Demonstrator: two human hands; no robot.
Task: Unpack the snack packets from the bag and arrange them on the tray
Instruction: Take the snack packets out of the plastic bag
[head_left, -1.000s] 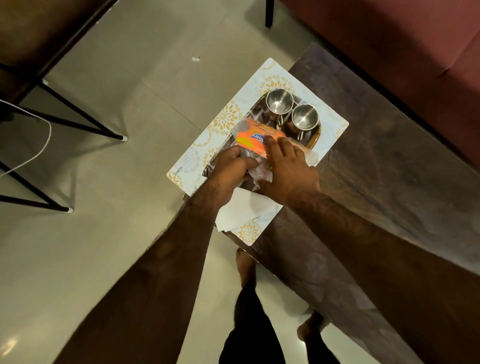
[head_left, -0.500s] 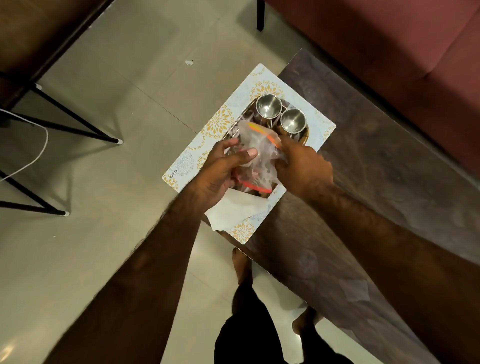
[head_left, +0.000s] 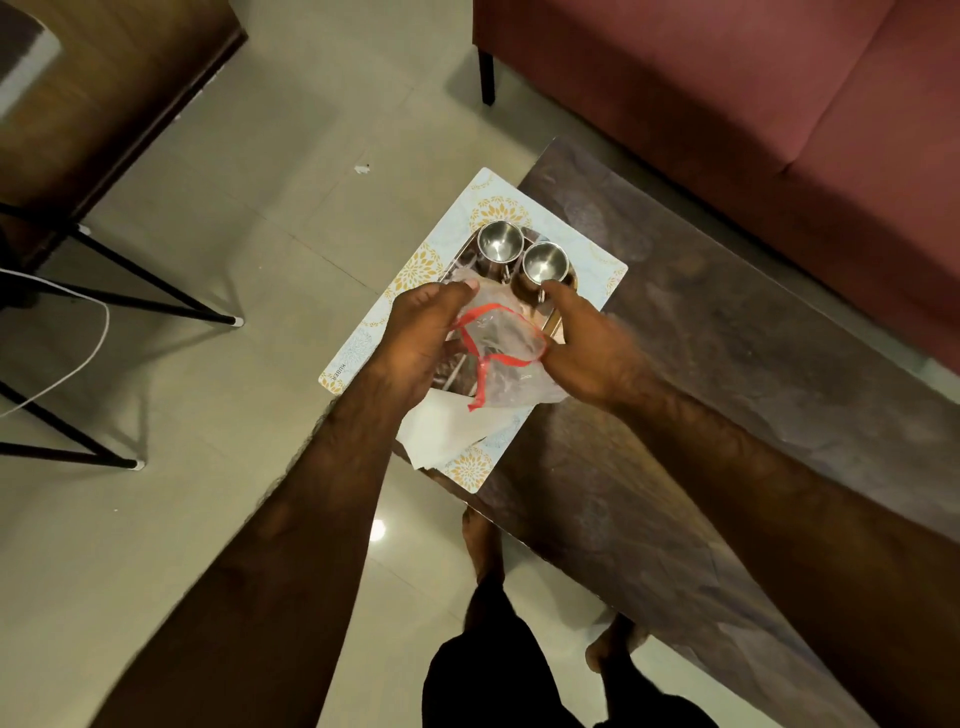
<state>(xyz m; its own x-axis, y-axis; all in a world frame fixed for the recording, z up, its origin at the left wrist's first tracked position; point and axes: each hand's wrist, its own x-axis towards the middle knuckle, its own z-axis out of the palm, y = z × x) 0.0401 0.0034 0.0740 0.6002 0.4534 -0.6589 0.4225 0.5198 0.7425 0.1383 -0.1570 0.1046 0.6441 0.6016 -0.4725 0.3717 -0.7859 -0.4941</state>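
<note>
Plastic hangs between the two hands: a clear bag (head_left: 501, 348) with a red-edged mouth, held above the near half of the tray (head_left: 460, 262). The left hand (head_left: 423, 338) is closed on the bag's left and far side, thumb pressed on the film. The right hand (head_left: 584, 345) touches the right rim of the mouth, but whether its fingers pinch the film cannot be told. Both hands are on the bag, so neither is nearer. The bag's long axis runs from the tray's far end, where two steel cups (head_left: 522, 254) stand, back toward its near end, and the mouth points up toward the camera and the near end. No snack packet can be made out inside or on the tray. White paper (head_left: 441, 431) lies just beyond the tray's near end.
</note>
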